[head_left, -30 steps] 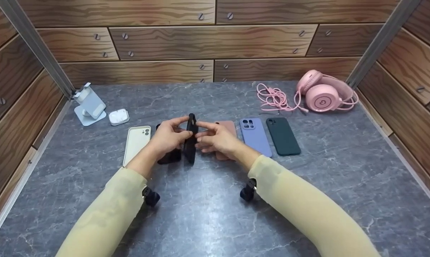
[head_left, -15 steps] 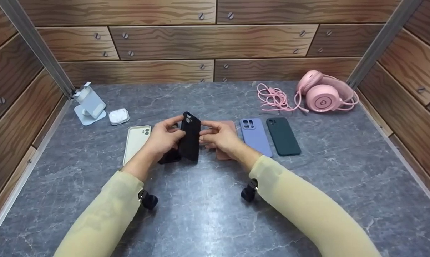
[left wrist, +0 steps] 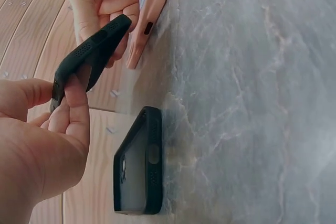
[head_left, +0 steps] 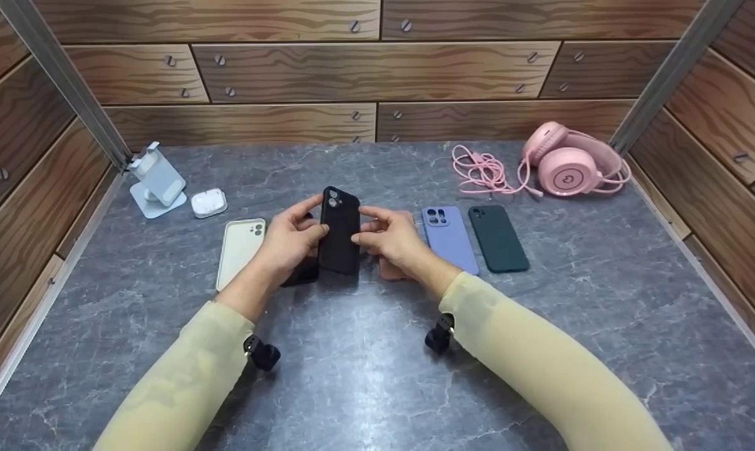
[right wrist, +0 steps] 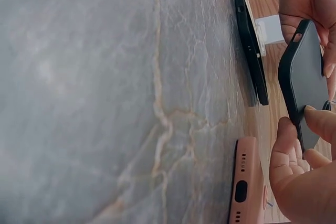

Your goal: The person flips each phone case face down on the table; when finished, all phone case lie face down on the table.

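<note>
Wood-patterned walls (head_left: 377, 72) and metal posts (head_left: 59, 75) frame a grey table (head_left: 358, 369), marble-veined and glaring mid-top. Over it, between another black case (head_left: 303, 273) and a pink case (head_left: 395, 271), the left hand (head_left: 289, 242) and right hand (head_left: 397, 239) pinch a dull black phone case (head_left: 341, 241) in their fingers (head_left: 377, 215), tilted, round camera openings uppermost.

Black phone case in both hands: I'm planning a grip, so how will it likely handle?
The black phone case is probably light, looking hollow in the left wrist view. It seems fairly stiff, unbent between left hand and right hand.
</note>
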Available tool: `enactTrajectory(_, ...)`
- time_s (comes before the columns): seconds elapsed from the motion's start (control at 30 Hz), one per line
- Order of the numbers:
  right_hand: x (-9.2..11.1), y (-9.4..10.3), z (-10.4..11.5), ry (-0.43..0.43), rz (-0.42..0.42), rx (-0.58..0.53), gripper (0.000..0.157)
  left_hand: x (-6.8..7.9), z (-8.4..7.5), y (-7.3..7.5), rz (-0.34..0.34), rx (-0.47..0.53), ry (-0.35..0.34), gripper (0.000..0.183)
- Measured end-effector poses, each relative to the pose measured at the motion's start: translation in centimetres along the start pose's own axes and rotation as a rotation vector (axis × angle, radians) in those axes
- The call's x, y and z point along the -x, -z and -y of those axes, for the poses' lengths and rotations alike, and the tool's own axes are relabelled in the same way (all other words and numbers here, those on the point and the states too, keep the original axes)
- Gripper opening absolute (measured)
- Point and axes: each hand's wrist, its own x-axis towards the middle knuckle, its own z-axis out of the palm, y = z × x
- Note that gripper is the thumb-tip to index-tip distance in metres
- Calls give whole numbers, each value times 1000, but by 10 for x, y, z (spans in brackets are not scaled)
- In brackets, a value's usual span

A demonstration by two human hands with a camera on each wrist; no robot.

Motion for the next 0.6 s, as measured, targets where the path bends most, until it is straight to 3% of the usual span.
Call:
enactTrajectory(0.13, 0, 2, 0, 23, -10, 32, 67, 0, 2, -2, 3, -34, -2, 64)
enactTrajectory(0.3, 1, 4, 1, 31, -22, 81, 67, 0, 3, -4, 2, -152, -30, 63)
enactTrajectory(0.6, 1, 10, -1, 41, -16, 147, 67, -1, 10, -5, -56, -328, -84, 62)
